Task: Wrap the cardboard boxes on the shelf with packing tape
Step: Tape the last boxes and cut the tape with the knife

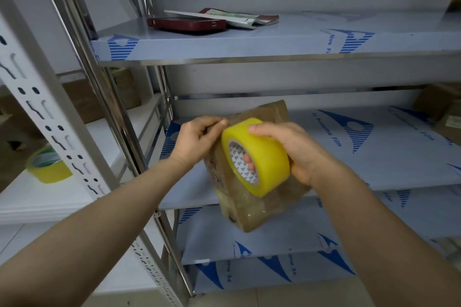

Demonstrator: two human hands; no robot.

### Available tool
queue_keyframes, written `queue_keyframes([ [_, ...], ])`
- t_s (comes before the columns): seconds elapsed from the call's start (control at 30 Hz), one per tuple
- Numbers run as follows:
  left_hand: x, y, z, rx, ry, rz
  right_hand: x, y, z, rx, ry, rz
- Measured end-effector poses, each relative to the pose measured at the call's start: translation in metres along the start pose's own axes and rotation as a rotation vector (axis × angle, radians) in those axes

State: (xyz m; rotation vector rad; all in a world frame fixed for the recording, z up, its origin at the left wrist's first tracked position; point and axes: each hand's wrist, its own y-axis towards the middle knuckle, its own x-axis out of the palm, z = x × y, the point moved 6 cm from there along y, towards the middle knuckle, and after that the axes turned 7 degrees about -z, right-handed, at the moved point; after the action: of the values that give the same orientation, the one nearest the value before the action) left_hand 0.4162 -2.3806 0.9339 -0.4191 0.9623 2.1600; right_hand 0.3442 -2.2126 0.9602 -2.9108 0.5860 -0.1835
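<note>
A brown cardboard box (249, 207), glossy with clear tape, is tilted over the front edge of the middle shelf (361, 157). My right hand (294, 152) grips a yellow roll of packing tape (264, 157) in front of the box, fingers through its core. My left hand (197, 137) is at the box's upper left edge, thumb and fingers pinching there, seemingly on the tape's loose end, which is hard to see.
The upper shelf (249, 45) carries a red case (187, 23) and a flat packet (237, 17). A second yellow tape roll (47, 167) lies on the white rack at left. More brown boxes (444, 112) stand at the far right. Steel uprights (119, 119) divide the racks.
</note>
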Motion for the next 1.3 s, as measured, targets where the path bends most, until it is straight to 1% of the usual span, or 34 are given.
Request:
queue_keyframes([
  [0.03, 0.002, 0.003, -0.008, -0.076, -0.061, -0.051, 0.004, 0.005, -0.006, -0.029, 0.005, -0.021],
  [0.1, 0.009, 0.004, -0.025, -0.212, -0.078, -0.133, 0.012, 0.017, -0.010, -0.041, -0.002, -0.027],
  [0.17, 0.016, -0.001, -0.047, -0.321, -0.099, -0.159, 0.017, 0.036, -0.004, -0.021, -0.029, -0.007],
  [0.3, 0.022, -0.014, -0.097, -0.562, -0.297, -0.070, 0.027, 0.079, 0.016, 0.024, -0.097, 0.047],
  [0.37, 0.024, -0.013, -0.109, -0.639, -0.358, -0.026, 0.036, 0.097, 0.015, 0.030, -0.126, 0.049],
  [0.5, 0.023, 0.005, -0.125, -0.699, -0.406, 0.021, 0.036, 0.125, 0.000, 0.032, -0.171, 0.119],
  [0.57, 0.023, 0.012, -0.136, -0.717, -0.416, 0.026, 0.028, 0.139, 0.002, 0.026, -0.242, 0.159],
  [0.63, 0.025, 0.012, -0.142, -0.755, -0.449, 0.054, 0.021, 0.145, 0.011, 0.019, -0.307, 0.154],
  [0.7, 0.029, 0.009, -0.144, -0.820, -0.543, 0.110, 0.016, 0.145, 0.019, 0.015, -0.296, 0.135],
  [0.73, 0.032, 0.006, -0.143, -0.869, -0.605, 0.113, 0.013, 0.145, 0.021, 0.016, -0.283, 0.132],
  [0.8, 0.045, 0.002, -0.139, -0.959, -0.763, 0.042, 0.011, 0.141, 0.024, 0.024, -0.269, 0.132],
  [0.83, 0.050, 0.001, -0.138, -0.977, -0.837, 0.021, 0.012, 0.139, 0.025, 0.031, -0.271, 0.127],
  [0.87, 0.052, 0.000, -0.137, -0.982, -0.864, 0.034, 0.013, 0.137, 0.026, 0.040, -0.275, 0.121],
  [0.93, 0.050, 0.001, -0.136, -0.977, -0.832, 0.127, 0.016, 0.130, 0.024, 0.047, -0.296, 0.126],
  [1.0, 0.048, 0.005, -0.133, -0.976, -0.753, 0.186, 0.018, 0.123, 0.021, 0.046, -0.290, 0.154],
  [1.07, 0.046, 0.007, -0.130, -0.966, -0.659, 0.201, 0.020, 0.114, 0.019, 0.071, -0.267, 0.187],
  [1.13, 0.046, 0.008, -0.126, -0.952, -0.618, 0.203, 0.023, 0.101, 0.017, 0.108, -0.229, 0.190],
  [1.2, 0.045, 0.006, -0.124, -0.969, -0.623, 0.246, 0.025, 0.084, 0.018, 0.143, -0.207, 0.147],
  [1.3, 0.048, 0.005, -0.124, -0.975, -0.764, 0.279, 0.026, 0.054, 0.017, 0.158, -0.193, 0.096],
])
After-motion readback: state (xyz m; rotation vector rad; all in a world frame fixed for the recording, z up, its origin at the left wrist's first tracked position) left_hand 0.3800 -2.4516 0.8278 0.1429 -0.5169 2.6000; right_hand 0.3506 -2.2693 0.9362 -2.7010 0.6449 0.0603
